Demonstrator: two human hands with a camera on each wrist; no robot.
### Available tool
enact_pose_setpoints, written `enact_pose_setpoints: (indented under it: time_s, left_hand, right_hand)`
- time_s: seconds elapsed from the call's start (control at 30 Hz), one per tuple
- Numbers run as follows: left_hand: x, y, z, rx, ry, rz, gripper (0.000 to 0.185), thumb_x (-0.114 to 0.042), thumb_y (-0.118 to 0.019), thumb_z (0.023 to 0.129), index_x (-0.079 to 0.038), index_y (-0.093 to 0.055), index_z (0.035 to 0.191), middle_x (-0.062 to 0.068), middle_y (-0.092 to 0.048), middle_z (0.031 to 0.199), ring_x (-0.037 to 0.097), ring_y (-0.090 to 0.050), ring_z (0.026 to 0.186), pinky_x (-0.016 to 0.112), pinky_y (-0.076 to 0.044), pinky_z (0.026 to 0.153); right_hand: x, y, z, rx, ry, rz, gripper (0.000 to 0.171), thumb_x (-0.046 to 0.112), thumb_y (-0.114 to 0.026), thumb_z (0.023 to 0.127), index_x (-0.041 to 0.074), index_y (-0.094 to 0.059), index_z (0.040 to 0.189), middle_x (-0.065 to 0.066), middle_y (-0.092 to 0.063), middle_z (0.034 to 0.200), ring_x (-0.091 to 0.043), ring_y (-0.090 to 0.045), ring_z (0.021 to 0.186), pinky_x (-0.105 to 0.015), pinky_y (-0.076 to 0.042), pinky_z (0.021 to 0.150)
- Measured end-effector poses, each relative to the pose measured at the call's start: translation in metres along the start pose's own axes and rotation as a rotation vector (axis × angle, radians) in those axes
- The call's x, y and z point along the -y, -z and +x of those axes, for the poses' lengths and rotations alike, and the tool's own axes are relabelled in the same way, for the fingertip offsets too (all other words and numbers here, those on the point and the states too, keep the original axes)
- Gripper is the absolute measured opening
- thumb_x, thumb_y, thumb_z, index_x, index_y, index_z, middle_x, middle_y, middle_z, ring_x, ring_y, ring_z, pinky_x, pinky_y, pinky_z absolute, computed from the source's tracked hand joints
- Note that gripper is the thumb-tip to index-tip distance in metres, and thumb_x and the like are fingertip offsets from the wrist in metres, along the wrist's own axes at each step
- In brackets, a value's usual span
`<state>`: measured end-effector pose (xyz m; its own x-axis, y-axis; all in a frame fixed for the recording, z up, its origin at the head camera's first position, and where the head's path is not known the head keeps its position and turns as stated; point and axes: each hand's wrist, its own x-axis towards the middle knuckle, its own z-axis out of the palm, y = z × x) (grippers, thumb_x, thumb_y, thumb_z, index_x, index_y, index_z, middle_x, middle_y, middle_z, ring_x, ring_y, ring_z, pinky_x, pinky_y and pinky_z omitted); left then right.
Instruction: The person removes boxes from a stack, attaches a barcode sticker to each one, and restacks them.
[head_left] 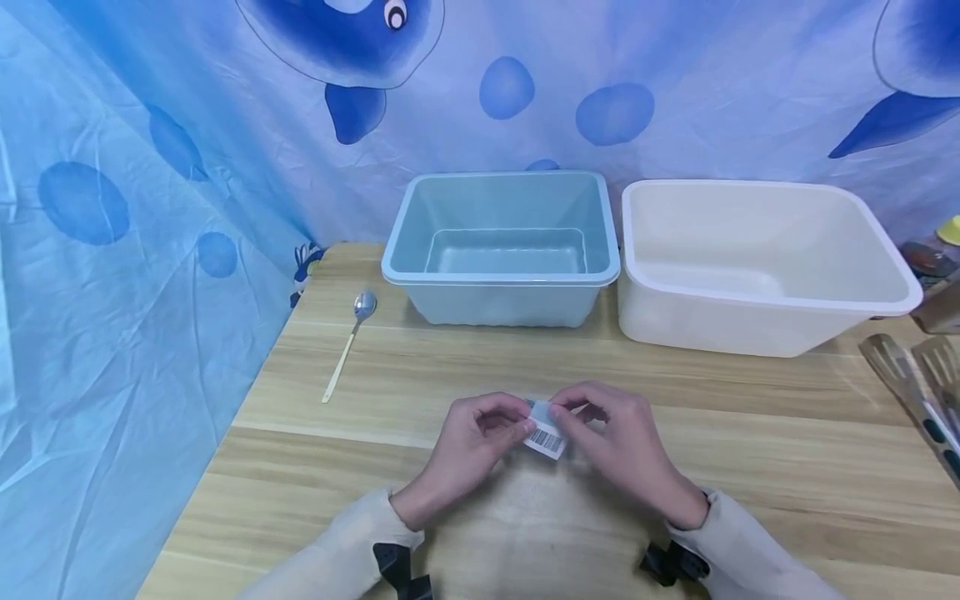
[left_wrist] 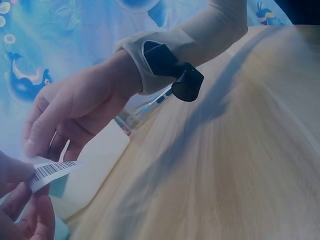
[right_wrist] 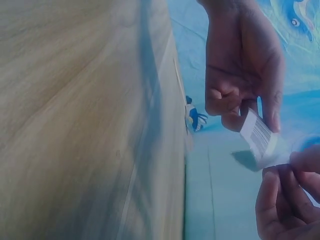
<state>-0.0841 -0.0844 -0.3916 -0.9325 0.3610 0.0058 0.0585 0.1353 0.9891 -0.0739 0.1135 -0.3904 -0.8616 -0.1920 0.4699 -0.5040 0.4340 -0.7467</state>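
The person is holding a small white packet with a black barcode label (head_left: 546,433) just above the pale wooden table (head_left: 675,400), close to their body, and both hands are pinching it. The left hand (head_left: 476,442) is curling its fingers and squeezing the packet's left end between thumb and fingertip, and the right hand (head_left: 618,442) is doing the same at the other end. To my eye they are trying to pull or tear the little packet open. To do that well, I think the two hands should be gripping close together near one edge, holding tight, and pulling apart slowly so nothing is spilling out. Both wrists are low over the table and the cream sleeves (head_left: 352,550) are coming in from the near edge, with the two hands meeting in the middle, knuckles up. Farther back, a silver spoon with a thin gold handle (head_left: 348,342) is lying on the left. Behind that, a light blue plastic tub (head_left: 502,275) and a white plastic tub (head_left: 757,292) are sitting side by side, almost touching. Metal tongs (head_left: 911,383) are lying at the far right. A blue cloth with whale pictures (head_left: 150,167) is hanging behind everything.
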Motion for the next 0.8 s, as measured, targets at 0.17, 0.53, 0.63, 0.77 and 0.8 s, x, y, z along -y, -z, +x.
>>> enact_pose_setpoints:
  time_s: [0.17, 0.53, 0.63, 0.77, 0.8]
  left_hand:
    - [0.004, 0.001, 0.0, -0.015, 0.006, 0.003, 0.014, 0.001, -0.069, 0.083, 0.004, -0.069, 0.097, 0.022, -0.07, 0.094, 0.011, -0.068, 0.082, 0.024, -0.058, 0.077]
    - [0.008, 0.003, 0.001, -0.05, 0.045, 0.017, 0.013, -0.001, -0.069, 0.083, 0.003, -0.069, 0.096, 0.02, -0.069, 0.092, 0.01, -0.066, 0.078, 0.022, -0.057, 0.071]
    - [0.01, 0.004, 0.001, -0.073, 0.057, 0.018, 0.014, -0.002, -0.07, 0.083, 0.003, -0.069, 0.096, 0.019, -0.069, 0.092, 0.011, -0.064, 0.078, 0.022, -0.056, 0.07]
    - [0.013, 0.005, 0.002, -0.098, 0.075, 0.03, 0.013, -0.001, -0.07, 0.082, 0.002, -0.069, 0.094, 0.017, -0.07, 0.091, 0.013, -0.065, 0.081, 0.022, -0.056, 0.073]
    - [0.015, 0.005, 0.003, -0.103, 0.083, 0.039, 0.012, -0.001, -0.07, 0.082, 0.001, -0.07, 0.094, 0.016, -0.07, 0.091, 0.014, -0.066, 0.082, 0.022, -0.056, 0.074]
  right_hand:
    - [-0.001, 0.001, 0.0, -0.019, -0.062, -0.001, 0.016, -0.005, -0.074, 0.079, 0.008, -0.072, 0.089, -0.003, -0.074, 0.084, -0.005, -0.065, 0.071, -0.021, -0.056, 0.061]
    - [-0.006, 0.007, 0.003, -0.024, -0.282, 0.045, 0.007, 0.004, -0.069, 0.087, 0.009, -0.07, 0.092, -0.004, -0.072, 0.088, -0.012, -0.067, 0.075, -0.022, -0.057, 0.068]
    - [-0.008, 0.01, 0.005, -0.036, -0.374, 0.092, 0.005, 0.006, -0.066, 0.09, 0.007, -0.069, 0.094, -0.006, -0.071, 0.092, -0.013, -0.068, 0.079, -0.02, -0.057, 0.072]
    - [-0.015, 0.015, 0.008, -0.09, -0.433, 0.071, 0.006, 0.007, -0.064, 0.091, 0.006, -0.068, 0.095, -0.007, -0.07, 0.096, -0.006, -0.067, 0.086, -0.017, -0.056, 0.075]
    - [-0.017, 0.016, 0.009, -0.108, -0.436, 0.069, 0.006, 0.006, -0.063, 0.091, 0.005, -0.068, 0.095, -0.008, -0.07, 0.096, -0.005, -0.067, 0.085, -0.017, -0.056, 0.074]
